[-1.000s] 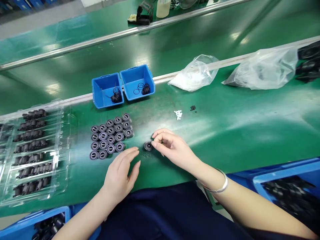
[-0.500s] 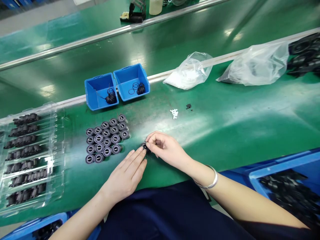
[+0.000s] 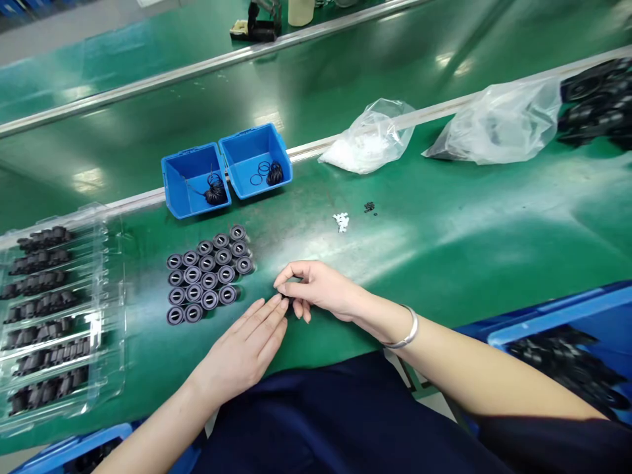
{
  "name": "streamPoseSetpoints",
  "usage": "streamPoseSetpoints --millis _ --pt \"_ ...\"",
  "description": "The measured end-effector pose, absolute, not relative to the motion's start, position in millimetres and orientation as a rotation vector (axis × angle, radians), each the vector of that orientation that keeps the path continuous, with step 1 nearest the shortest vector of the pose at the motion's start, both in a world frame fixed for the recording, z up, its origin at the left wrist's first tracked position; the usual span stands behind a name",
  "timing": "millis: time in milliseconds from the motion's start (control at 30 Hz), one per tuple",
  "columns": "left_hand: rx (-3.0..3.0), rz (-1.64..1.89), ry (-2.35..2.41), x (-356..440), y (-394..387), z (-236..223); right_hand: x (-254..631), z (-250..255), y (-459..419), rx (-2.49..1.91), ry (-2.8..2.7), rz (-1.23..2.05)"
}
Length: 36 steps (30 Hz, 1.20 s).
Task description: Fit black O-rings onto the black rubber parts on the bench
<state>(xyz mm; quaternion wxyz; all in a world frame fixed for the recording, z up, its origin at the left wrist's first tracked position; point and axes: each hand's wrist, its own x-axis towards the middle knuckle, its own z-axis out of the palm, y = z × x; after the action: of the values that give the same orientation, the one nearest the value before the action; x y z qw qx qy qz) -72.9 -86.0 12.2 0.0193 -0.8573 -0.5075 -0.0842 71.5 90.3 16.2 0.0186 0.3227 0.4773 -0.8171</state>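
Note:
A small black part (image 3: 285,297), mostly covered by fingers, is at the green bench top between my hands. My left hand (image 3: 249,343) has its fingers straight and pressed together, with the fingertips holding this part from the left. Over it, my right hand (image 3: 316,289) has thumb and forefinger closed in a pinch; whatever is between them is hidden. Several dark round pieces with slotted centres (image 3: 209,280) stand in rows left of the hands. Beyond the hands lie a little pile of white parts (image 3: 341,222) and some tiny black parts (image 3: 369,207).
Two blue bins (image 3: 195,181) hold black rings. Clear bags (image 3: 370,141) lean along the metal rail. At the left is a clear plastic tray (image 3: 106,316) with rows of black parts. A blue crate (image 3: 582,309) of black pieces sits below the bench edge, right.
My right hand has shifted slightly left and turned over the black part, its lower fingers now loosened downward. My left hand stays nearly in place. The whole view has shifted a little.

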Motion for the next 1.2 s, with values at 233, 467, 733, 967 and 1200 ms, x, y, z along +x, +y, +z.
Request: streamPoseSetpoints --millis 233,467,733,967,1200 --pt "-2.668 -0.290 -1.632 -75 -84 14 85 8 66 1.112 1.353 -2.866" --pt "-2.723 -0.248 -1.604 -79 -79 18 96 11 38 1.160 1.373 -3.024" --pt "-2.640 -0.180 -1.641 -66 -90 16 90 14 60 0.983 1.149 -2.864" --pt "-2.727 -0.108 -1.597 -74 -87 18 78 16 63 1.008 1.228 -2.755" --pt "-2.696 -0.212 -1.667 -68 -93 17 81 17 65 0.925 1.199 -2.835"
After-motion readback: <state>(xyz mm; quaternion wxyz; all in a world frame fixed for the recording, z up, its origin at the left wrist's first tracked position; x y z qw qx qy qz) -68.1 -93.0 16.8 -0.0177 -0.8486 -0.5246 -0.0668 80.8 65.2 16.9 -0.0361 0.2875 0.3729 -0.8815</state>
